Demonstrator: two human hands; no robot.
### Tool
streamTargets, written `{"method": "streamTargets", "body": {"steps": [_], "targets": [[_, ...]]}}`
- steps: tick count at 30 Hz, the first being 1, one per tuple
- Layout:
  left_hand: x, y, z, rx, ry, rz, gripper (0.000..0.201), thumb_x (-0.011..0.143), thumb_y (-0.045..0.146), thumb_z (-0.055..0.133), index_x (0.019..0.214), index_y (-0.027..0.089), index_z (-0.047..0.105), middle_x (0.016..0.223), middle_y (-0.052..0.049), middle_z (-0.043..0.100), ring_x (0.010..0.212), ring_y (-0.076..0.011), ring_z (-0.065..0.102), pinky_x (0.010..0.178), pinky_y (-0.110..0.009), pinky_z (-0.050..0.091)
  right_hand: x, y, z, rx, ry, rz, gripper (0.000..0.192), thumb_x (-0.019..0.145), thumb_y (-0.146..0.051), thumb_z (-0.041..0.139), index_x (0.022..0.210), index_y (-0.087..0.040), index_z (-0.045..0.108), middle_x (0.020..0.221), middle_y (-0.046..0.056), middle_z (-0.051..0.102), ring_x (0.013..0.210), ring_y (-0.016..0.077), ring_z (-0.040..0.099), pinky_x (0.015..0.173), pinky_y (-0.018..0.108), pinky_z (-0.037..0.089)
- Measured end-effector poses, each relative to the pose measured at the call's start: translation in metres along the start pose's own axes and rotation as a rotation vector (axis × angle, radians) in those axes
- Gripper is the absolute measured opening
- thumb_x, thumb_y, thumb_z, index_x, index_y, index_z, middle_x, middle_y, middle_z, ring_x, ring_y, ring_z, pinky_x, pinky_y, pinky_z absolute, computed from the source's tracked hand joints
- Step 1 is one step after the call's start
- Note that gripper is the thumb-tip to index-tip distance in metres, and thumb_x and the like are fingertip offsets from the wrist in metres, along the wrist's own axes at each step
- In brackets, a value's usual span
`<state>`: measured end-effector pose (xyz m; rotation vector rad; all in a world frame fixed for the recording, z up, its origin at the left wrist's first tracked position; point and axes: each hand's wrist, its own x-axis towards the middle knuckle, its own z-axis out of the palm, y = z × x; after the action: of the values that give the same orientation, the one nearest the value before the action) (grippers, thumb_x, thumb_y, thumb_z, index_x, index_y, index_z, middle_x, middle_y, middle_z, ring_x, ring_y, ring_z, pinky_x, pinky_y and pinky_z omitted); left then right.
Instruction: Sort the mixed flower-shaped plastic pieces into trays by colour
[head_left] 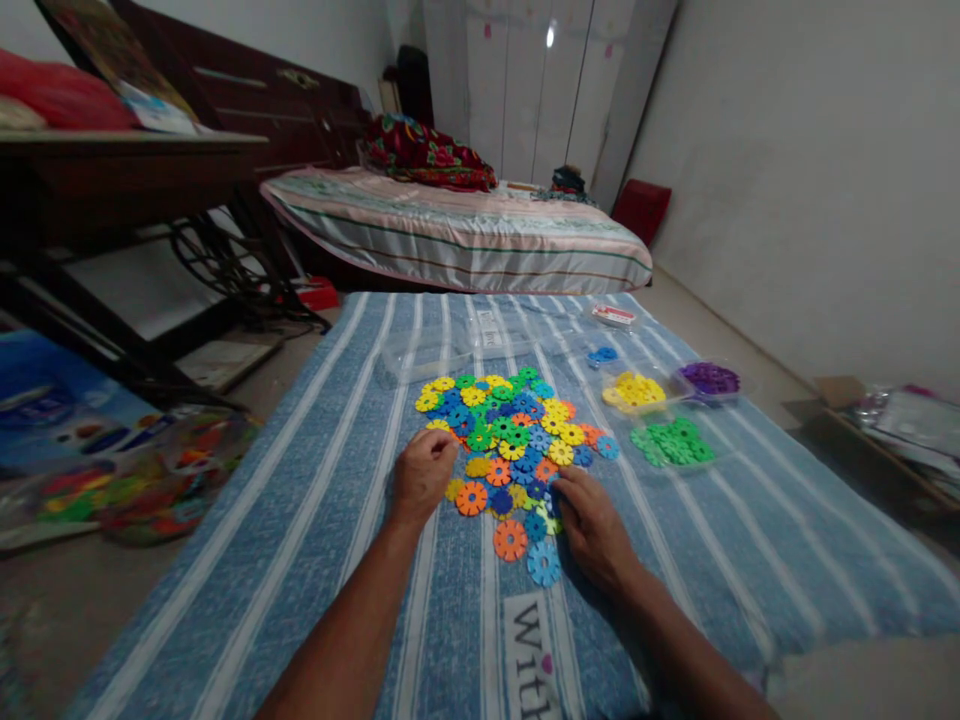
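Note:
A pile of flat notched plastic discs, in orange, blue, yellow and green, lies in the middle of the striped cloth. My left hand (424, 474) is at the pile's left edge, its fingers curled together; whatever they may hold is hidden. At the right edge, my right hand (595, 522) has bent fingers pressed close to the discs, and I cannot make out what is between them. An orange disc (511, 540) and a light blue disc (544, 563) lie at the near end of the pile, between my forearms.
Right of the pile are clear trays of yellow discs (634, 391), purple discs (709, 378) and green discs (673, 442). A few blue discs (602, 355) lie behind them. Another clear tray (390, 369) is at the back left. Beyond the striped cloth (315, 480) stands a bed (465, 235).

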<state>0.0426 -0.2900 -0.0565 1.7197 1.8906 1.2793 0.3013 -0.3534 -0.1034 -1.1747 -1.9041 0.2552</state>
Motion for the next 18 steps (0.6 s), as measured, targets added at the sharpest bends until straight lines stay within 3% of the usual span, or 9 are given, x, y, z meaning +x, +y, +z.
{"method": "streamTargets", "body": {"steps": [7, 18], "targets": [[-0.001, 0.001, -0.002, -0.016, -0.008, 0.014, 0.017, 0.075, 0.034, 0.052, 0.067, 0.022, 0.061, 0.077, -0.001, 0.064, 0.077, -0.0153, 0.062, 0.074, -0.024, 0.051, 0.007, -0.008, 0.005, 0.031, 0.003, -0.108, 0.030, 0.093, -0.015, 0.042, 0.114, -0.022, 0.062, 0.122, 0.010, 0.061, 0.118, 0.0236, 0.055, 0.099, 0.046, 0.050], [-0.001, 0.004, -0.003, -0.042, -0.007, 0.008, 0.019, 0.072, 0.036, 0.051, 0.067, 0.021, 0.061, 0.077, -0.002, 0.063, 0.075, -0.0155, 0.061, 0.073, -0.024, 0.051, 0.009, -0.015, 0.000, 0.088, -0.013, -0.117, 0.027, 0.091, -0.012, 0.043, 0.108, -0.022, 0.062, 0.121, 0.010, 0.061, 0.118, 0.0228, 0.055, 0.099, 0.044, 0.049]]}}
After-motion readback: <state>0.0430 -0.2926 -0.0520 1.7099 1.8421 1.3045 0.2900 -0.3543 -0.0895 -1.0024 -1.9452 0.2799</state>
